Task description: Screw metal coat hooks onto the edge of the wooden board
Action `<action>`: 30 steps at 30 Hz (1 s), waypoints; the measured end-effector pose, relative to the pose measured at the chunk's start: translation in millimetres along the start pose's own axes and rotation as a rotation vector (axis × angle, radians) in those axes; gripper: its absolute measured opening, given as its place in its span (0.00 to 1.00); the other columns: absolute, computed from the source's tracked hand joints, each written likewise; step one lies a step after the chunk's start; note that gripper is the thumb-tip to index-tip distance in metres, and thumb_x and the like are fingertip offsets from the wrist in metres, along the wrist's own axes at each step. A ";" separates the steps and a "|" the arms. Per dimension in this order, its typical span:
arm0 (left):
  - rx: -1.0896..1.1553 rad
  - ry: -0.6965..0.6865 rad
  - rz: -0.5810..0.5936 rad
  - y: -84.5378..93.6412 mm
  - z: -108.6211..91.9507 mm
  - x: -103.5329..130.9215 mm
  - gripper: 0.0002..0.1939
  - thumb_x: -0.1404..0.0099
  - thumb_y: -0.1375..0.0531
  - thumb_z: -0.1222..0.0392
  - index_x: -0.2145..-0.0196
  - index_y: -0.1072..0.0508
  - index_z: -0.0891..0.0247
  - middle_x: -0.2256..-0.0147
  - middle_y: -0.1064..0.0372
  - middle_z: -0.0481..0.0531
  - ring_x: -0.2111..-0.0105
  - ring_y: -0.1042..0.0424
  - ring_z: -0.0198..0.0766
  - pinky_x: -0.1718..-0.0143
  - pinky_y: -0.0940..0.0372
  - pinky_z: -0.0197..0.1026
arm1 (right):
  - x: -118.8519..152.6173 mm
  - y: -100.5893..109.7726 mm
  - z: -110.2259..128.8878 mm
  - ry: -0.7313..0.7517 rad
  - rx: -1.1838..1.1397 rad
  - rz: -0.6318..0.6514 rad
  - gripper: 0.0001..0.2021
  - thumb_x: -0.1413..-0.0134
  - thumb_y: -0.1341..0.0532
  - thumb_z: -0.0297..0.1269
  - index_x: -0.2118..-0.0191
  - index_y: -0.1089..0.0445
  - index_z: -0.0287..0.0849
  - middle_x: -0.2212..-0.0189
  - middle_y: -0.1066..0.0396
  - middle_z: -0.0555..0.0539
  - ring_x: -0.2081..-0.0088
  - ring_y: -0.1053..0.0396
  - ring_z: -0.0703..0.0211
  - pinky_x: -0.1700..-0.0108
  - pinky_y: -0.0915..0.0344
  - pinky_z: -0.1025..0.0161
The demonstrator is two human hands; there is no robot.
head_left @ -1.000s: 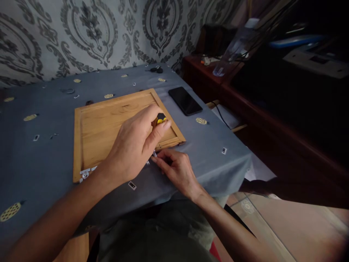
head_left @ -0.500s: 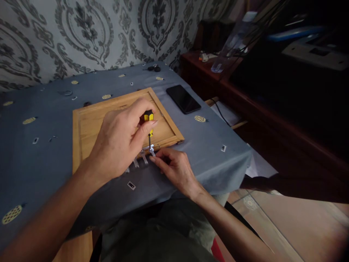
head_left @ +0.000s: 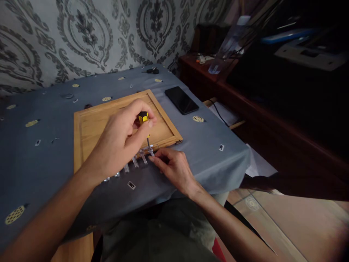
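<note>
My left hand (head_left: 120,133) is closed around the yellow and black handle of a screwdriver (head_left: 143,117), held upright. Its shaft points down at the near edge of a framed wooden panel (head_left: 103,125), where a row of small clear hooks (head_left: 135,162) hangs over the edge. The tip meets the rightmost clear hook (head_left: 151,151). My right hand (head_left: 174,167) pinches that hook's lower end between thumb and finger. My left hand covers much of the panel's middle and part of the row's left side.
A black phone (head_left: 181,100) lies right of the panel on the blue tablecloth (head_left: 212,156). Keys (head_left: 153,70) rest at the back. Tiny loose pieces (head_left: 54,140) lie on the left. A clear bottle (head_left: 226,47) stands on the dark red furniture (head_left: 196,67) at right.
My left hand has turned slightly on the screwdriver, whose handle now leans a little to the left. My right hand stays at the same hook. The view has shifted slightly.
</note>
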State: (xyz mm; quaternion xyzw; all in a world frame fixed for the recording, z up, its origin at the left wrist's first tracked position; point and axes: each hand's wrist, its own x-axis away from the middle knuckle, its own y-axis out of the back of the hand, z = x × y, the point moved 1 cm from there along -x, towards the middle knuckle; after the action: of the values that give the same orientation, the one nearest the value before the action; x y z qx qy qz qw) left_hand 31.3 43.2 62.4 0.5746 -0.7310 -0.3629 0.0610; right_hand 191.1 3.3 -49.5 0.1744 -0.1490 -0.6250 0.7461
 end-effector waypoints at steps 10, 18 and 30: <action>0.449 0.039 -0.106 -41.7 5.1 -9.2 0.09 0.28 0.44 0.57 0.68 0.36 0.57 0.72 0.43 0.45 0.74 0.42 0.34 0.71 0.39 0.41 | 0.2 -0.3 0.0 -0.003 0.002 0.012 0.11 0.38 0.35 0.41 0.71 0.27 0.43 0.83 0.34 0.54 0.78 0.35 0.63 0.72 0.43 0.65; 0.631 0.090 -0.138 -50.2 9.8 -22.3 0.21 0.27 0.44 0.51 0.76 0.43 0.58 0.79 0.51 0.43 0.80 0.52 0.32 0.79 0.49 0.38 | -0.9 -0.7 0.3 -0.026 0.015 0.016 0.11 0.38 0.34 0.40 0.71 0.26 0.43 0.81 0.29 0.52 0.77 0.33 0.62 0.71 0.42 0.65; 0.725 0.034 -0.009 -50.3 10.7 -21.0 0.22 0.28 0.45 0.55 0.80 0.44 0.58 0.81 0.51 0.42 0.82 0.53 0.31 0.80 0.53 0.40 | -0.6 0.3 0.9 -0.008 -0.009 0.010 0.12 0.38 0.35 0.41 0.72 0.27 0.44 0.84 0.34 0.55 0.79 0.37 0.64 0.72 0.45 0.65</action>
State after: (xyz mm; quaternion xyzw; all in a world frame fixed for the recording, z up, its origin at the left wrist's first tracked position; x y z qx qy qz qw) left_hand 72.9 62.9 31.2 0.5679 -0.8086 -0.0708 -0.1364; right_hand 190.8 3.9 -48.6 0.1679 -0.1501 -0.6227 0.7493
